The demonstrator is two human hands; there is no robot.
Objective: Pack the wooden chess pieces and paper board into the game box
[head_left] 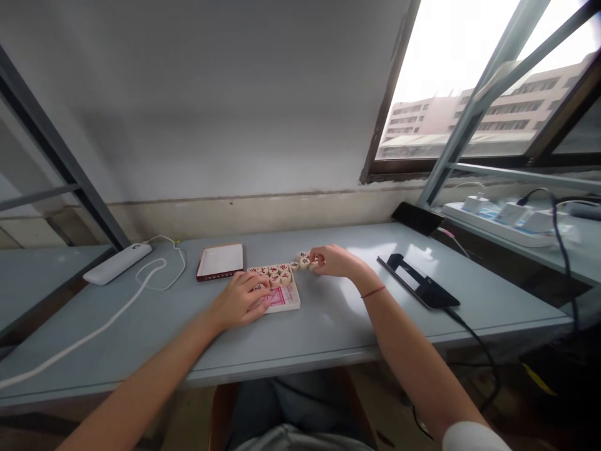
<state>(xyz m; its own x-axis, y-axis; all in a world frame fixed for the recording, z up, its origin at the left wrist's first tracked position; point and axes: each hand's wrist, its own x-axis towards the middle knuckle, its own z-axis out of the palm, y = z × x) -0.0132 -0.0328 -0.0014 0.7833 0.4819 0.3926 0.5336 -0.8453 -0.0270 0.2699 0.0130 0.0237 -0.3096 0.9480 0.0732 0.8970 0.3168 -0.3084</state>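
Observation:
A shallow box (287, 302) with a pink printed sheet inside lies on the grey desk (328, 326). Several round cream chess pieces (277, 274) with red characters sit in its far half. My left hand (241, 299) rests on the box's near left part, fingers curled over a piece at the box's left edge. My right hand (334, 260) is just right of the box, fingers pinched on loose pieces (304, 259) lying on the desk at the box's far right corner. A red thread circles my right wrist.
The box's dark-red lid (220, 261) lies open-side-up behind and left of the box. A white power strip (117, 263) with its looped cord sits far left. A black phone stand (417, 282) with cable is on the right. Another power strip (507, 219) with plugs lies by the window.

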